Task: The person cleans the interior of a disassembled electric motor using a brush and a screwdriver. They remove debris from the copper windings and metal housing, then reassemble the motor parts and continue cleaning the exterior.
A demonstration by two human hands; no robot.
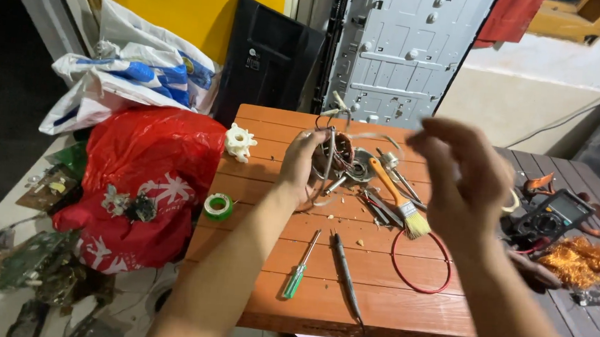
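So the left hand (pixel 304 163) is gripping a small motor stator (pixel 335 155) with copper windings, fingers wrapped round its side, holding it tilted near the back of the orange slatted counter (pixel 376 293). The right hand (pixel 465 176) is hovering up in the air and coming out blurry; fingers look loosely curled and a pale thin wire or string (pixel 376 136) is running from it toward the stator, but I can't tell if it's actually pinching that or just near it.

Looks to me like the winding or lead wires are getting pulled or sorted out right now. Next bit probably needs a steady hold on the stator and gentle tension, since those strands seem thin.

Stuff lying around: a paintbrush with an orange handle (pixel 396 196) just right of the stator, a green-handled screwdriver (pixel 300 267) and a dark probe tool (pixel 346 277) near the front edge, a red wire loop (pixel 420 261), a roll of green tape (pixel 218 206), a white plastic gear-like part (pixel 238 142), and a multimeter (pixel 557 216) on the grey bench beside it.
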